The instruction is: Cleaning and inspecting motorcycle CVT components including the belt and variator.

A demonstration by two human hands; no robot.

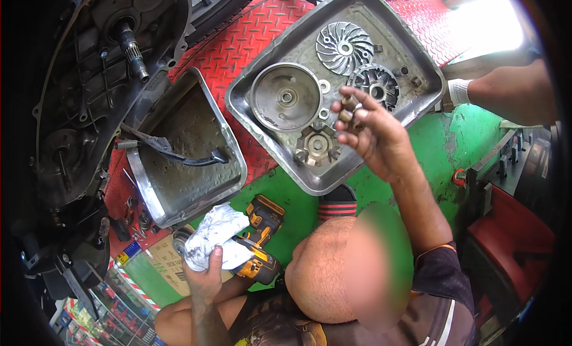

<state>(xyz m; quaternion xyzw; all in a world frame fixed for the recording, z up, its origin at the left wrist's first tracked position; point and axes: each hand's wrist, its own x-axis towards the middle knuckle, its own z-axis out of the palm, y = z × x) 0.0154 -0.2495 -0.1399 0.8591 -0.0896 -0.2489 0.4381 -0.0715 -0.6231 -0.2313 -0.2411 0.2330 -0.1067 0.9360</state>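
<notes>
My right hand (384,134) is raised over the near right rim of a large metal tray (241,101), its fingers closed around several small brownish cylinders that look like roller weights (347,115). In my left hand (208,277) is a smudged white cloth (217,230), bunched up beside a cordless impact wrench (256,265). Whether the cloth wraps a part is hidden. Inside the tray lie a round metal drum (286,98), a finned fan plate (344,47), a dark toothed plate (384,87) and a notched ramp plate (317,144), with small washers (324,87) between them.
A scooter engine with a splined shaft (134,54) stands at the left. Beside it, a second tray (235,167) of dirty liquid has a black lever (190,161) across it. A person's leg with a white sock (459,91) is at the right, near a red object (512,227).
</notes>
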